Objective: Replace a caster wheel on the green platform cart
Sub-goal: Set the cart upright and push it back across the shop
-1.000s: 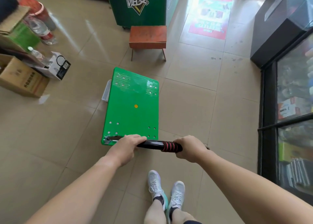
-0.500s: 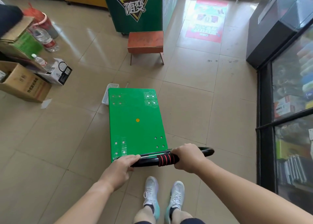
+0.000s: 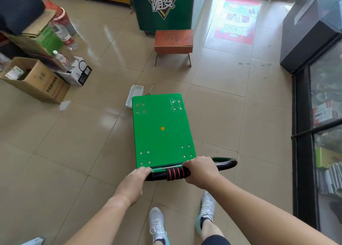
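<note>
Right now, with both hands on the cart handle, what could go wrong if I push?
The white basket and a metal tool lie just past the far edge of the green cart; pushing may hit them. The red stool stands ahead, possibly in the path. The left hand grips the handle close to the deck edge; fingers might get pinched.

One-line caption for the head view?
The left hand and right hand hold the black handle of the green cart.
</note>
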`<state>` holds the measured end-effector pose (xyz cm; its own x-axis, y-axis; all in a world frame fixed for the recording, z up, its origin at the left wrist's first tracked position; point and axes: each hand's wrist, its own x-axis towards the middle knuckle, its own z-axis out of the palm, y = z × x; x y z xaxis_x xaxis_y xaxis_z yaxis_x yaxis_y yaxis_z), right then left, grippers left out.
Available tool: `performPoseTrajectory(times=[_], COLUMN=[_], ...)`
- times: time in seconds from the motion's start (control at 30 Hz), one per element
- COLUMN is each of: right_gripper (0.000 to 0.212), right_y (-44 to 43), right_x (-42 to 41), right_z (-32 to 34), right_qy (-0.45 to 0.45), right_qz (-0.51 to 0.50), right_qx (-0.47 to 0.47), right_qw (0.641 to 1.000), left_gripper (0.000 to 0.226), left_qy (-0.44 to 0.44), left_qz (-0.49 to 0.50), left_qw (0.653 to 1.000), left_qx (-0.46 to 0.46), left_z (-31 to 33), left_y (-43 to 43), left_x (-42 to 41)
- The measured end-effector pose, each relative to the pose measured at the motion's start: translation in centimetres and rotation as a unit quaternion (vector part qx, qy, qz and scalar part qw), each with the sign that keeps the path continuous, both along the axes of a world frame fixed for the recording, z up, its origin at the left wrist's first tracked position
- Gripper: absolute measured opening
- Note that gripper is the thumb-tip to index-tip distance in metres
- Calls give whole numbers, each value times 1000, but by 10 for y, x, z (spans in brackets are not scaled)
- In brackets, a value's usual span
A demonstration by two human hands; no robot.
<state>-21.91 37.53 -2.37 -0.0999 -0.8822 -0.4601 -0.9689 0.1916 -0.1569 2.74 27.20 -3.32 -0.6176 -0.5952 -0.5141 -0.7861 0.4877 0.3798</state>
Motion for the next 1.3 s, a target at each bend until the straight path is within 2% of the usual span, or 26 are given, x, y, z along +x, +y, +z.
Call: performPoseTrajectory(times=[0.37, 0.63, 0.77, 0.93, 1.07, 1.3], right_gripper=[19, 61, 68, 65, 40, 34], right_y=[-23, -15, -6, 15, 22, 60], right_x=[100, 111, 88, 46, 40, 68], right_z=[-1, -22, -19, -18, -21, -27], right_qy=[-23, -96, -141, -128, -132, -147], right_qz=[-15, -26, -43, -58, -58, -81], right_qx=[12, -6, 1, 24, 38, 30], right_qw=[1000, 995, 989, 990, 989, 985], left_gripper=[68, 77, 66, 60, 62, 70], left_qy=[-38, -9, 39, 34, 16, 7], left_qz=[25, 23, -6, -29, -52, -33], left_qw=[999, 998, 996, 998, 998, 999], left_qx=[4, 50, 82, 35, -17, -10], left_z=[-17, -29, -27, -33, -38, -33], left_y=[-21, -25, -22, -15, -5, 20], left_x=[85, 114, 101, 89, 88, 107])
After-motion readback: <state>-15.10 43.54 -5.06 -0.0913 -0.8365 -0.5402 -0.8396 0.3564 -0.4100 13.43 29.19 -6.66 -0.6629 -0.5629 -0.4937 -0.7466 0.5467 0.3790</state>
